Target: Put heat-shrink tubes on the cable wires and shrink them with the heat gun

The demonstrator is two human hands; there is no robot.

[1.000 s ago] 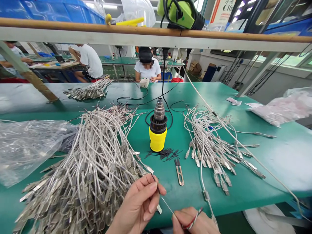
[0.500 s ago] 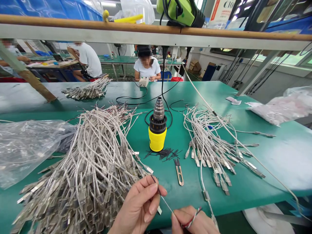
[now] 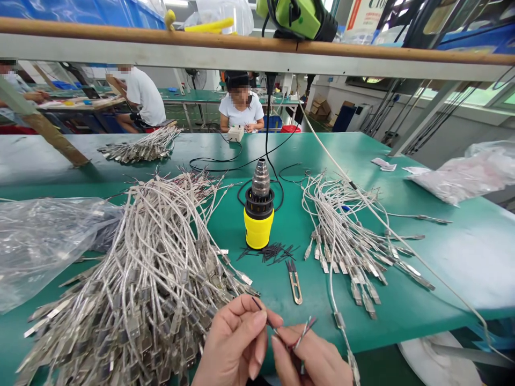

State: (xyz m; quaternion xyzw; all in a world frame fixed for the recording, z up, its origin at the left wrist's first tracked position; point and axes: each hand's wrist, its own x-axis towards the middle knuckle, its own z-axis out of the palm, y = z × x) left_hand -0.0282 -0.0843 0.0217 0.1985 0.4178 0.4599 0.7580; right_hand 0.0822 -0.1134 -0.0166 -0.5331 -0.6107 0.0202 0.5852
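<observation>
Since the earlier frames, the right hand (image 3: 311,356) has moved up and toward the left hand (image 3: 241,338), and the pale stretch of wire that showed between them has gone from sight; the fingertips now nearly meet. Neither hand is spread open. The left is gently closed, thumb and forefinger pinching a thin dark tube (image 3: 256,304), its other fingers curled in beneath. The right is also closed, thumb against forefinger, gripping twisted wires (image 3: 302,335), red, white and dark, whose loose ends stick out above the knuckles. Both hands are at the near edge of the green table (image 3: 442,289), below the snips (image 3: 295,289) and just right of the large cable pile (image 3: 161,241). The lower edge of the view cuts off both wrists; the fingers cover the middle of the tube, and what lies inside the right palm is hidden. Whether the wire runs within the tube is too small to make out. Lengthwise, the tube slants from upper left to lower right, its free tip pointing away from the person and leftward, its other end toward the right fingertips. The wire ends point up and to the right.
</observation>
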